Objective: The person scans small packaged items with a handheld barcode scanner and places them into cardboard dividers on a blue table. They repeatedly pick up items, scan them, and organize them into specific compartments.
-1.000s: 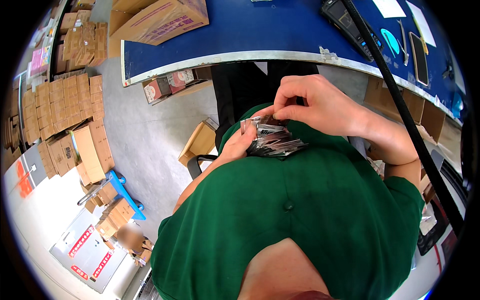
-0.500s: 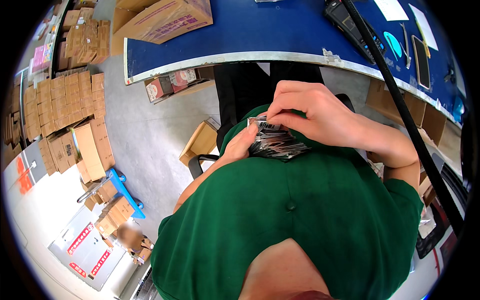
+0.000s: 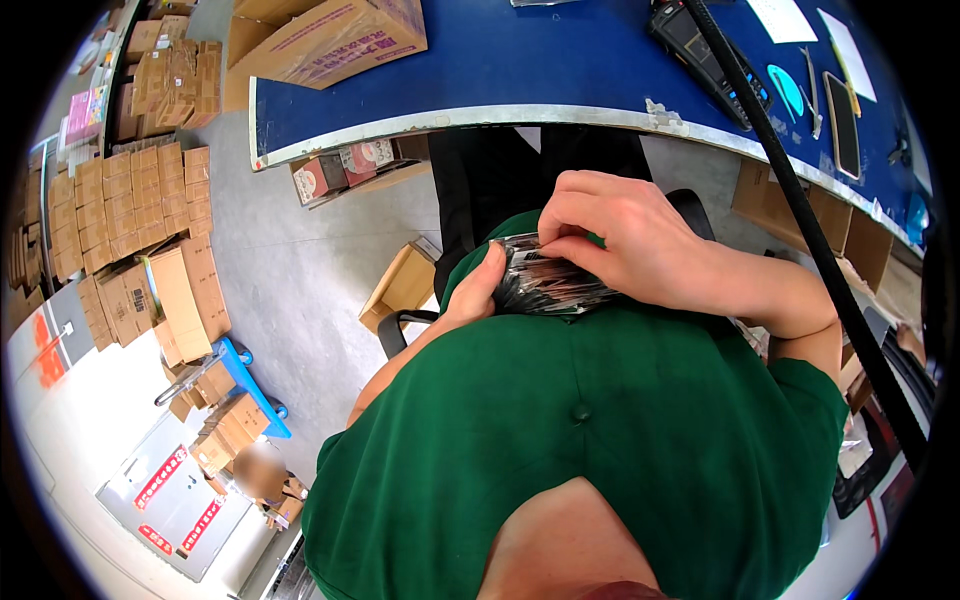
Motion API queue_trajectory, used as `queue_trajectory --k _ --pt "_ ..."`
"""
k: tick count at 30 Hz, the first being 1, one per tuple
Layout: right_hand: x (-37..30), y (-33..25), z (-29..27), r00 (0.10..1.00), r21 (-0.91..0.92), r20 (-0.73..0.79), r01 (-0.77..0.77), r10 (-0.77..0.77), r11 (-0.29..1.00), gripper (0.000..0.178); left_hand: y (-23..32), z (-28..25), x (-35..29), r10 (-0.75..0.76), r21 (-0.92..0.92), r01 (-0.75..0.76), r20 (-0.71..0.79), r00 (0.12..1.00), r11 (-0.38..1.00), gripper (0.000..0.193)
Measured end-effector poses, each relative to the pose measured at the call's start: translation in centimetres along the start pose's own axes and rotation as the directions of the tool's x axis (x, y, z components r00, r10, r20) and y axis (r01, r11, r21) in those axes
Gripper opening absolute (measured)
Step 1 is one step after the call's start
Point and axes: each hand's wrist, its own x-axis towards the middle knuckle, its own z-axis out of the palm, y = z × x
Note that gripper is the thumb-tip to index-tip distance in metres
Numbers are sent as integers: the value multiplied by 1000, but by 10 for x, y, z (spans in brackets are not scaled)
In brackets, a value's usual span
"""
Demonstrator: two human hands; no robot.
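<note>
A thick stack of thin, shiny packets [image 3: 555, 285], dark and silvery, rests against the front of my green shirt. My left hand [image 3: 478, 287] is closed on its left side, with the thumb along the edge and the other fingers hidden beneath. From the right, my right hand [image 3: 620, 235] reaches over the stack. Its thumb and index finger are pinched at the far edge of the packets, on the top one or among the upper ones; how many they grip is hidden.
Ahead is a blue table [image 3: 540, 70] with an open carton [image 3: 330, 45], a handheld scanner [image 3: 700, 60] and a phone [image 3: 842, 125]. A black pole [image 3: 800, 210] crosses the right side. An open box [image 3: 400, 285] lies on the floor at left, near stacked cartons [image 3: 130, 205].
The packet that stood raised between my two hands now lies lower, level with the stack. My left thumb has drawn slightly back, and my right hand has shifted a little right.
</note>
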Motion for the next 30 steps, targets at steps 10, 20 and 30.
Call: queue_trajectory --k 10,20,30 --pt "-4 2 -2 1000 76 -7 -6 6 997 12 6 -2 6 62 208 -84 108 992 975 74" --pt "7 2 -14 976 104 201 -108 85 989 5 6 -10 6 -5 234 -26 134 991 972 77" --pt "15 7 -26 896 261 282 -416 344 871 8 10 -14 7 -6 338 -41 137 991 940 75"
